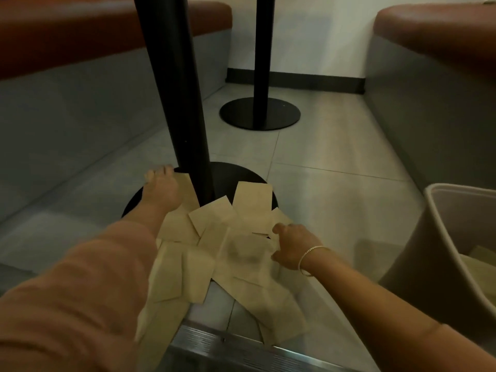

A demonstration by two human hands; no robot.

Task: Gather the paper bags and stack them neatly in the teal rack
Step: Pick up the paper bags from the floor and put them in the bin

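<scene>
Several flat brown paper bags (pixel 212 237) lie scattered and overlapping on the floor, around the round black base (pixel 241 174) of the near table pole. My left hand (pixel 161 191) reaches far left beside the pole, fingers curled over the far edge of one paper bag (pixel 188 193). My right hand (pixel 292 247), wearing a bracelet, grips the right edge of a blurred bag (pixel 245 255) in the middle of the pile. The rack (pixel 440 237), a greyish-teal bin, stands at the right edge with something pale lying inside it.
The black table pole (pixel 174 89) rises just right of my left hand. A second pole and base (pixel 259 114) stand further back. Grey bench fronts with brown cushions (pixel 434 30) line both sides. A metal floor strip (pixel 228 345) runs along the near edge.
</scene>
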